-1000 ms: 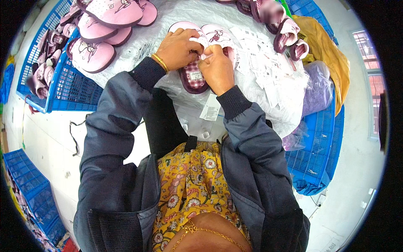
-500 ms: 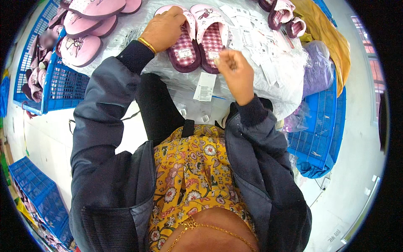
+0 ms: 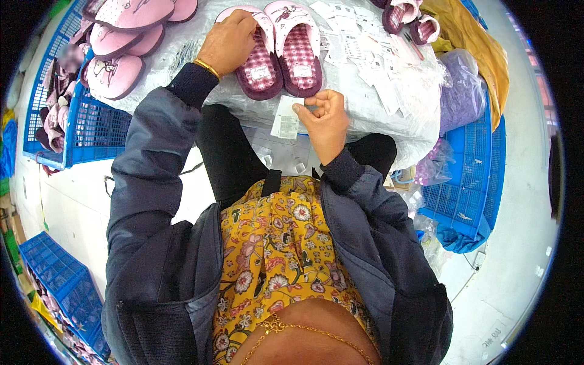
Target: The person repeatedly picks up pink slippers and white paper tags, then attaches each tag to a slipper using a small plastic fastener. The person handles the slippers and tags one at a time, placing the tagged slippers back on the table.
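Note:
A pair of pink slippers with plaid insoles and dark maroon soles lies toes-away on the plastic-covered work surface. My left hand [image 3: 230, 41] is closed on the upper of the left slipper [image 3: 261, 67], its fingertips at the opening. Beside it, touching, is the right slipper [image 3: 299, 55]. A white printed tag [image 3: 285, 121] hangs below the slippers' heels, over the near edge. Between thumb and forefinger, my right hand [image 3: 326, 125] pinches the tag's upper corner. Any string on the tag is too small to make out.
Loose white tags [image 3: 359, 45] are spread right of the pair. Stacked pink slippers [image 3: 115, 76] stand at the left, beside a blue crate [image 3: 94, 131] of more slippers. More slippers [image 3: 401, 15] lie far right, near a purple bundle [image 3: 459, 91] and a blue crate [image 3: 456, 188].
My right hand has moved down and left from the right slipper's heel and has taken hold of the tag. The left hand stays on the left slipper.

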Demonstrator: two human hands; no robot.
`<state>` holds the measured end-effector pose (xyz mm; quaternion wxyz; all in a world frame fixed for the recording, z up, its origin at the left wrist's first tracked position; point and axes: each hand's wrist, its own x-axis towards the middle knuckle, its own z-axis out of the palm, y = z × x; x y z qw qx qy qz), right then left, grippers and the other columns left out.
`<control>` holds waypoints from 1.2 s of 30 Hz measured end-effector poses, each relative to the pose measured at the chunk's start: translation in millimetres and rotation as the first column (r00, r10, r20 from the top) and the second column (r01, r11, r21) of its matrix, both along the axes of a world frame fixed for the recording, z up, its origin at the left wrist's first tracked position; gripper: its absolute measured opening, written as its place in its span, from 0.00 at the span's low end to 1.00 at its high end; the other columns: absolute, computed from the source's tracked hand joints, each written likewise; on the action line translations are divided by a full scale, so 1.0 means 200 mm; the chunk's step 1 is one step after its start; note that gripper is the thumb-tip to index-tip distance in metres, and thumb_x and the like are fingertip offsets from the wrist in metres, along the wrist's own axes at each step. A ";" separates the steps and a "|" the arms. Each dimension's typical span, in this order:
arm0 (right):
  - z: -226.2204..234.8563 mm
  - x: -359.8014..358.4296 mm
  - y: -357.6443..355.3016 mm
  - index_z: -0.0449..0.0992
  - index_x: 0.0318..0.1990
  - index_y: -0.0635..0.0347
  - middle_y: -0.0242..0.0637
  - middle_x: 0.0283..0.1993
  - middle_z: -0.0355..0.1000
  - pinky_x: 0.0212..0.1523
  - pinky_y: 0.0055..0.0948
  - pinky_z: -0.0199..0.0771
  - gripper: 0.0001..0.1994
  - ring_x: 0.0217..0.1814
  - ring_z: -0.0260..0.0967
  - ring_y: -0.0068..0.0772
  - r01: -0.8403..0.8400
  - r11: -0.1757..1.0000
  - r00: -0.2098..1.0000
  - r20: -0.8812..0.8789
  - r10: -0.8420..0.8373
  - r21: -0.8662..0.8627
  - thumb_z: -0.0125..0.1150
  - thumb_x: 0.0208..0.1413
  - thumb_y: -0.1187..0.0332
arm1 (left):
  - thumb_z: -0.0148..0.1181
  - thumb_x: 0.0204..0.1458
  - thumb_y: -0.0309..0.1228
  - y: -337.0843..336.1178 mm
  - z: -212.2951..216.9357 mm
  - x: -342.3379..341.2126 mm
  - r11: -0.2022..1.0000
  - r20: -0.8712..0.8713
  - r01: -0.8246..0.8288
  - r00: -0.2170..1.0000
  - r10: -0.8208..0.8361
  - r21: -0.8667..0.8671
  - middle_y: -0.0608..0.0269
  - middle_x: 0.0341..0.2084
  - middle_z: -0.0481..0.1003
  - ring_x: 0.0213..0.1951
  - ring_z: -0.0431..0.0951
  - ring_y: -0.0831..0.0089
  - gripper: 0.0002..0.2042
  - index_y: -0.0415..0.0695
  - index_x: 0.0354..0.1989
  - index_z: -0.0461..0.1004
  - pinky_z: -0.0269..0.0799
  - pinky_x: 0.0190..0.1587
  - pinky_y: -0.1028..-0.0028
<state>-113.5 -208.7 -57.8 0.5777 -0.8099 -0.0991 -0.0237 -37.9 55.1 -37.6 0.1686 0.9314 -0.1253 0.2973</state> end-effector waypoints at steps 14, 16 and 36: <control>0.58 0.16 -0.06 0.69 0.38 0.61 0.41 0.28 0.74 0.28 0.35 0.73 0.13 0.27 0.74 0.38 -0.037 0.840 0.861 0.410 0.302 -0.541 0.64 0.43 0.77 | 0.55 0.52 0.29 0.01 0.04 -0.02 0.997 -0.054 0.060 0.997 -0.062 -0.039 0.56 0.42 0.74 0.44 0.75 0.52 0.05 0.43 0.35 0.74 0.73 0.46 0.59; 0.57 0.25 0.00 0.70 0.37 0.58 0.42 0.28 0.73 0.30 0.43 0.71 0.13 0.29 0.73 0.49 0.021 0.798 0.745 0.542 0.390 -0.602 0.62 0.41 0.75 | 0.56 0.51 0.28 -0.01 0.07 -0.04 0.996 -0.037 0.059 0.997 -0.061 -0.060 0.55 0.42 0.74 0.43 0.75 0.51 0.04 0.43 0.33 0.74 0.73 0.46 0.59; 0.26 0.41 0.06 0.79 0.40 0.62 0.44 0.35 0.71 0.39 0.36 0.74 0.10 0.37 0.73 0.44 -0.288 0.876 0.882 0.248 0.400 -0.387 0.64 0.48 0.74 | 0.49 0.62 0.27 -0.20 0.20 -0.19 0.421 -0.120 0.025 0.942 -0.314 -0.907 0.58 0.39 0.78 0.29 0.80 0.76 0.04 0.39 0.40 0.69 0.68 0.26 0.82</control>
